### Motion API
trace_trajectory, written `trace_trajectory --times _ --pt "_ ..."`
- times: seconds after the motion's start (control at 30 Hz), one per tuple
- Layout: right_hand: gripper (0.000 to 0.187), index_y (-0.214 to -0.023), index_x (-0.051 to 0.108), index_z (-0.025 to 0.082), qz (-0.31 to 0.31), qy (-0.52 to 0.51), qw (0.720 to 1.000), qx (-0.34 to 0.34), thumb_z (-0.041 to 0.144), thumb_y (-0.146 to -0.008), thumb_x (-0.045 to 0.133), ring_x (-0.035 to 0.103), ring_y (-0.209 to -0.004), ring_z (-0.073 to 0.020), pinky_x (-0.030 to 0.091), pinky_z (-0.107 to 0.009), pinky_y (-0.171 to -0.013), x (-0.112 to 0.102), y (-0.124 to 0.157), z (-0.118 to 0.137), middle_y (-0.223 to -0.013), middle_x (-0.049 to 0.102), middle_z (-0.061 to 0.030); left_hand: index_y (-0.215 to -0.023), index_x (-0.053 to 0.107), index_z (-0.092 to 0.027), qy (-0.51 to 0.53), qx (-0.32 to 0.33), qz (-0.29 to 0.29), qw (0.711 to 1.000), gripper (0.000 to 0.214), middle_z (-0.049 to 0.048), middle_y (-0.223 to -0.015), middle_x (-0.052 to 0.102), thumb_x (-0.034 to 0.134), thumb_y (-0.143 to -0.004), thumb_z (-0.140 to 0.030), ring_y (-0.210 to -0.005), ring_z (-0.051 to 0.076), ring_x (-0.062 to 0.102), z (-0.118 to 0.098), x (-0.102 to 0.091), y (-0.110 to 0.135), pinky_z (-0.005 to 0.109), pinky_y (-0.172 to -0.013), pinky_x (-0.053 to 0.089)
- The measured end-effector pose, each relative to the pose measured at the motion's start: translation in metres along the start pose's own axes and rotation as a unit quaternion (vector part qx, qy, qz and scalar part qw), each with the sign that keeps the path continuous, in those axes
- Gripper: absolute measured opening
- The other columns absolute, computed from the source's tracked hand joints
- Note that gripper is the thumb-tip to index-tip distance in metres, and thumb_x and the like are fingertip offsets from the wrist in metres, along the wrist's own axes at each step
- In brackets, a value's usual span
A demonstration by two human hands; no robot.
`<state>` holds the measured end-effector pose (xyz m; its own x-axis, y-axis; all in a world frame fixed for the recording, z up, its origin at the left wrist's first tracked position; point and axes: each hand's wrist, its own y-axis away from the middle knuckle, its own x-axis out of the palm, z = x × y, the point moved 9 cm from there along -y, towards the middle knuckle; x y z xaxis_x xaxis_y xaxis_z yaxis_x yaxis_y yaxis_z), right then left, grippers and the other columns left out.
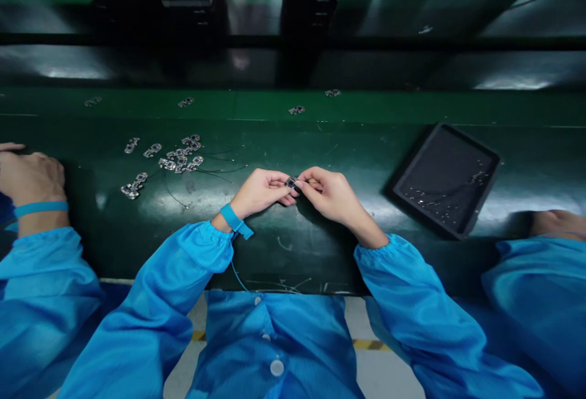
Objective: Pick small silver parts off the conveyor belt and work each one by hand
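Observation:
A small circuit board (291, 182) is pinched between the thumb and fingers of my left hand (265, 193), just above the green bench. My right hand (326, 190) meets it from the other side, thumb and forefinger pressed together at the board's right edge. Whatever those right fingertips grip is too small and covered to make out. Around my left wrist runs a blue strap (236, 221) with a thin cord hanging down. To the left of my hands lies a loose pile of similar circuit boards (180, 158), some with thin black wires trailing right.
A black tray (419, 213) holding tiny parts and thin wires lies at the right. Several boards, one of them a small board (296, 110), lie along the far strip. Co-workers' hands rest on both sides, a left neighbour's hand (34, 179) and a right neighbour's hand (558, 223).

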<state>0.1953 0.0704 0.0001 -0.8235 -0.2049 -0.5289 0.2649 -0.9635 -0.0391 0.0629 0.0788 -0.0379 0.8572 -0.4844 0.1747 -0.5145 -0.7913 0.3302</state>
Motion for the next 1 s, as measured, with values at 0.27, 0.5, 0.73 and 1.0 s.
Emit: trace_trajectory --times 0.27,0.5,0.73,1.0 --pt "0.020 -0.091 0.067 0.019 0.005 -0.020 1.000 0.004 0.036 -0.096 0.060 0.052 -0.057 -0.0129 0.037 -0.027 -0.057 0.000 -0.001 -0.002 -0.068 0.064 0.0004 -0.099 0.076 -0.007 0.015 -0.018 0.007 1.000 0.016 0.0128 -0.090 0.079 0.070 -0.087 -0.014 -0.075 0.019 0.078 0.001 0.001 0.002 0.029 -0.073 0.065" --pt "0.020 -0.091 0.068 0.021 -0.005 0.014 1.000 -0.006 0.040 -0.094 0.062 0.050 -0.060 -0.0147 0.039 -0.029 -0.059 -0.007 -0.007 -0.005 -0.068 0.057 0.0016 -0.107 0.066 -0.008 0.066 0.021 -0.010 0.998 0.027 0.0134 -0.097 0.077 0.076 -0.082 -0.014 -0.077 0.019 0.078 0.007 -0.003 -0.003 0.030 -0.075 0.065" --pt "0.015 -0.080 0.071 0.022 -0.129 0.161 0.978 -0.039 0.034 -0.086 0.064 0.057 -0.110 -0.0290 0.038 -0.049 -0.102 -0.027 -0.087 -0.008 -0.097 0.068 -0.0096 -0.136 0.046 -0.011 0.153 0.014 -0.068 0.986 0.058 0.0143 -0.102 0.075 0.072 -0.085 -0.008 -0.075 0.021 0.078 0.010 -0.012 -0.003 0.034 -0.073 0.065" --pt "0.029 -0.084 0.075 0.016 -0.046 0.108 0.993 0.022 0.040 -0.088 0.059 0.056 -0.073 -0.0191 0.045 -0.033 -0.076 0.019 -0.211 0.023 -0.069 0.063 -0.0030 -0.107 0.060 -0.009 0.143 -0.006 -0.051 0.988 0.022 0.0142 -0.089 0.075 0.067 -0.087 -0.006 -0.072 0.020 0.077 0.018 -0.011 -0.009 0.032 -0.071 0.063"
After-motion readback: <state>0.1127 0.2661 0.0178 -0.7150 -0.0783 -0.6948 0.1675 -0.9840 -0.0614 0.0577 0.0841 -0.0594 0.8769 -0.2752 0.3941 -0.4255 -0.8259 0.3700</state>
